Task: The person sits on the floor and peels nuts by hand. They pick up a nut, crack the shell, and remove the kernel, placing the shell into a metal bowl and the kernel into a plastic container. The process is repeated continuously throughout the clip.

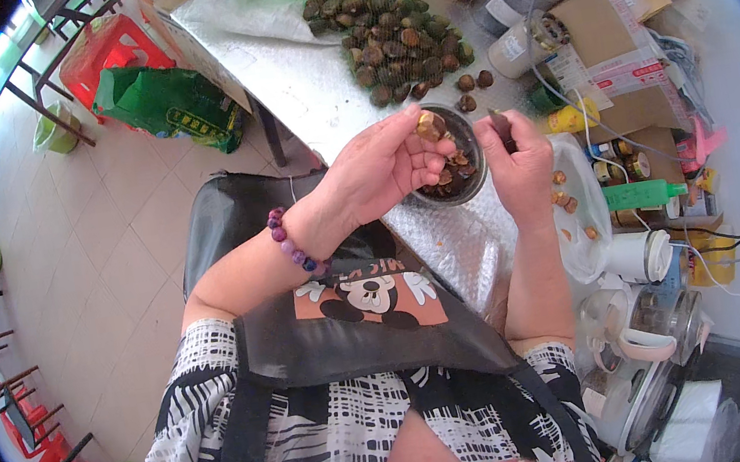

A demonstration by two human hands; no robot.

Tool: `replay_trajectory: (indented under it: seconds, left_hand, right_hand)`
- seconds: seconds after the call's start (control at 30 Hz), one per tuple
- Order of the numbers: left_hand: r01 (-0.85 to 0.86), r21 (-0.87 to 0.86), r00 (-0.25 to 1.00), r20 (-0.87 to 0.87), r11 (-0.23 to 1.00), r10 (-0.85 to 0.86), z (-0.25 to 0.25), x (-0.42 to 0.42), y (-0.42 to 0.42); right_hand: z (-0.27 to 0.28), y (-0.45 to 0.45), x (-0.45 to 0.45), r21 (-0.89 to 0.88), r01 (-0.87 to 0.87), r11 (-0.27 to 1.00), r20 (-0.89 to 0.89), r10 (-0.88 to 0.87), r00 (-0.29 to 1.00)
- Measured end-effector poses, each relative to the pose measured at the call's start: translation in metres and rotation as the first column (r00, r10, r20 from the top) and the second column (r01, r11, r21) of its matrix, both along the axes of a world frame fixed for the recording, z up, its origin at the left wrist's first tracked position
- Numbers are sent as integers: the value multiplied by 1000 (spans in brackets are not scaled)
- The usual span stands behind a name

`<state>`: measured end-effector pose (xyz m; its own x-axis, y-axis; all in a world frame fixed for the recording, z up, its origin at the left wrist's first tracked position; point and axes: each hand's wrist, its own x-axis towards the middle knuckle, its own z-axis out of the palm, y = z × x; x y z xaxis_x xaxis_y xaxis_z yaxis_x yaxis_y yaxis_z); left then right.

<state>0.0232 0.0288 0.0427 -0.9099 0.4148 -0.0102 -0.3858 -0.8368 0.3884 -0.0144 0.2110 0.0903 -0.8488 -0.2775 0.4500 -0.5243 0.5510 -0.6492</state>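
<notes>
My left hand, palm up, holds a partly peeled brown nut or corm between thumb and fingers. Its flesh shows yellow where the skin is off. Right beside it, my right hand grips a small dark-bladed tool, perhaps a knife; its handle is hidden in the fist. Beneath my hands stands a round bowl with brown peelings inside. Beyond it lies a heap of unpeeled dark brown pieces in green netting, with several loose ones nearby.
Peeled pieces lie on a clear plastic bag at the right. Cardboard boxes, jars, a green bottle, cables and a white cup crowd the wall side. Left of the table, a green bag stands by red stools.
</notes>
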Motion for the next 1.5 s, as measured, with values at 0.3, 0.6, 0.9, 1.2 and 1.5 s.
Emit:
replay_trajectory:
  seconds: [0.3, 0.6, 0.9, 1.2, 1.5]
  left_hand:
    - [-127, -245, 988, -121, 961, 99, 0, 1, 12]
    - [-322, -628, 904, -426, 709, 33, 13, 9, 9]
    - [-483, -704, 836, -548, 520, 35, 20, 13, 1]
    - [-544, -737, 814, -580, 400, 39, 26, 15, 3]
    - [-616, -733, 775, -629, 289, 57, 24, 11, 6]
  right_hand:
    - [10, -13, 17, -29, -157, 987, -14, 156, 988]
    - [14, -8, 18, -85, -212, 974, 149, 223, 963]
    - [9, -11, 23, -173, -229, 958, 163, 257, 953]
    - [12, -12, 26, -93, -169, 981, 183, 183, 966]
    - [8, -14, 24, 40, -183, 982, 78, 180, 981]
